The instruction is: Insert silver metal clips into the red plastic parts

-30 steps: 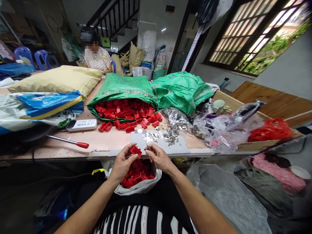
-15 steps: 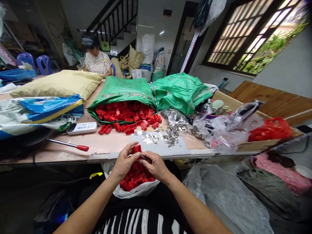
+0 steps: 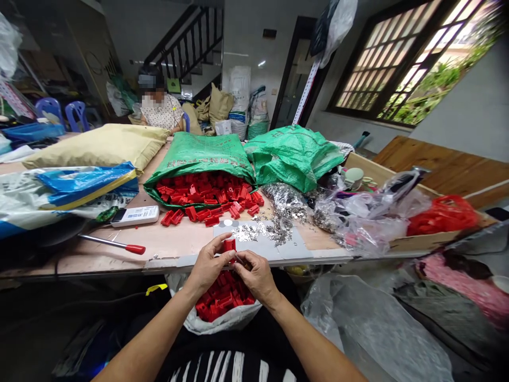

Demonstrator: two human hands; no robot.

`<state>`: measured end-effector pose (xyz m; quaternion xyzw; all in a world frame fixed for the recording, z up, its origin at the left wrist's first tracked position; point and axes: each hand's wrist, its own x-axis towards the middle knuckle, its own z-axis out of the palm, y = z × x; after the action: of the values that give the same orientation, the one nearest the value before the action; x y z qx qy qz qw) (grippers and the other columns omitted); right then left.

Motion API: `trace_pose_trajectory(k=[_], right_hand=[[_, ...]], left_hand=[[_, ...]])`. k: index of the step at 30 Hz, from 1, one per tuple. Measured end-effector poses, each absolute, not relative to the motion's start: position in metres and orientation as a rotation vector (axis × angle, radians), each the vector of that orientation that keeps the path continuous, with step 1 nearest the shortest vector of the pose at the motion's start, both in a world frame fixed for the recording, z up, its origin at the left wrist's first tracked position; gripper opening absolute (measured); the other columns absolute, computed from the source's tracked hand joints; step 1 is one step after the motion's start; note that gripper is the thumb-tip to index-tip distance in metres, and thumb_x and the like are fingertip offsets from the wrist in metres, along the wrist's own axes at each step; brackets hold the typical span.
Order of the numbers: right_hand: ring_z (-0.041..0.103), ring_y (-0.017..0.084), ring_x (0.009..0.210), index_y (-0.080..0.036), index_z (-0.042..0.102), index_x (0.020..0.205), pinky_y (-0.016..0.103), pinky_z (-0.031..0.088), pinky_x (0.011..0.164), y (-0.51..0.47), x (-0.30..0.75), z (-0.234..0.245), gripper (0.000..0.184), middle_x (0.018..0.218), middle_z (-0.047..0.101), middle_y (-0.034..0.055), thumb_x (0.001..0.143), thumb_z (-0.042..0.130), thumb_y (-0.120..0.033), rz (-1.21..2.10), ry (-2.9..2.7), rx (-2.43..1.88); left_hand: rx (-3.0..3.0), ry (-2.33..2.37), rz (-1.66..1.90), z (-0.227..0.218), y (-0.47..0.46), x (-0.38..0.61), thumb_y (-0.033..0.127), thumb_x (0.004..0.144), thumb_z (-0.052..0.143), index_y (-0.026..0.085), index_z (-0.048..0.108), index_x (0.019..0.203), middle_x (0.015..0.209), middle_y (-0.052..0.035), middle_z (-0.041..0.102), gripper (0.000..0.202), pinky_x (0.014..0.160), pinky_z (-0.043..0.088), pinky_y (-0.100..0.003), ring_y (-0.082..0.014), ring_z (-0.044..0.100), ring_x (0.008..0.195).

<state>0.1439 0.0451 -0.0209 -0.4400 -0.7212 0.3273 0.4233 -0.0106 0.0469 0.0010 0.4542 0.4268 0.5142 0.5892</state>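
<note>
Above the table's front edge, my left hand [image 3: 209,268] pinches a small red plastic part [image 3: 229,245] between thumb and fingers. My right hand [image 3: 257,275] is closed around a thin metal piece [image 3: 239,259], its tip against or very near the red part; fingers hide most of it, so its kind is unclear. Below both hands, a white sack [image 3: 238,320] of similar red parts [image 3: 220,300] sits open at my lap. Ahead on the table, small silvery metal pieces [image 3: 254,231] lie scattered over a grey sheet [image 3: 300,246].
A green sack [image 3: 207,151] spills red parts onto the table. Beside it lie another green sack [image 3: 294,154], clear plastic bags [image 3: 369,223] and a red bag [image 3: 443,215]. Leftward are a white box-like device [image 3: 135,215] and a red-tipped lever [image 3: 135,249]. A person [image 3: 161,106] sits across.
The view has tilted slightly, so the scene sits a little lower. Both hands stay together at the red part, with only a small shift in the fingers.
</note>
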Motion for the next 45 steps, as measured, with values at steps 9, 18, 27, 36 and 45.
trace_pose_trajectory(k=[9,18,27,36,45], right_hand=[[0.050,0.012,0.061,-0.018,0.063,0.073,0.023,0.040,0.057,0.050,0.145,-0.015,0.015,0.069,0.059,-0.0012,0.074,0.070,-0.032,0.979,-1.706,-1.105],[0.052,0.013,0.066,-0.020,0.066,0.080,0.024,0.041,0.062,0.052,0.149,-0.011,0.013,0.072,0.060,-0.0004,0.082,0.066,-0.032,0.951,-1.888,-1.017],[0.053,0.014,0.065,-0.020,0.067,0.081,0.024,0.039,0.062,0.058,0.158,-0.008,0.008,0.073,0.061,0.0007,0.084,0.062,-0.026,0.887,-2.060,-0.980],[0.051,0.014,0.067,-0.020,0.061,0.082,0.025,0.039,0.064,0.054,0.152,0.001,0.008,0.073,0.057,0.0006,0.086,0.055,-0.024,0.747,-2.062,-0.991],[0.049,0.013,0.065,-0.020,0.059,0.080,0.024,0.038,0.062,0.055,0.153,0.000,0.011,0.070,0.054,-0.0006,0.087,0.055,-0.028,0.764,-2.003,-1.054]], left_hand=[[0.722,0.799,1.152,0.010,0.042,-0.012,0.028,0.065,0.080,0.017,0.060,0.115,0.085,-0.0035,0.066,0.055,0.070,0.055,-0.033,-0.0163,0.065,0.076],[0.761,0.883,1.110,0.009,0.044,-0.016,0.024,0.062,0.081,0.017,0.060,0.116,0.087,-0.0057,0.070,0.058,0.069,0.053,-0.030,-0.0168,0.067,0.075],[0.803,0.975,1.058,0.013,0.042,-0.019,0.022,0.058,0.082,0.018,0.064,0.116,0.089,-0.0049,0.071,0.061,0.065,0.046,-0.025,-0.0160,0.066,0.077],[0.657,0.829,1.100,0.010,0.043,-0.023,0.016,0.061,0.080,0.018,0.065,0.111,0.087,-0.0047,0.072,0.052,0.074,0.053,-0.032,-0.0155,0.066,0.073],[0.609,0.799,1.126,0.008,0.043,-0.029,0.018,0.066,0.077,0.018,0.065,0.110,0.093,-0.0073,0.073,0.046,0.073,0.052,-0.031,-0.0180,0.068,0.080]])
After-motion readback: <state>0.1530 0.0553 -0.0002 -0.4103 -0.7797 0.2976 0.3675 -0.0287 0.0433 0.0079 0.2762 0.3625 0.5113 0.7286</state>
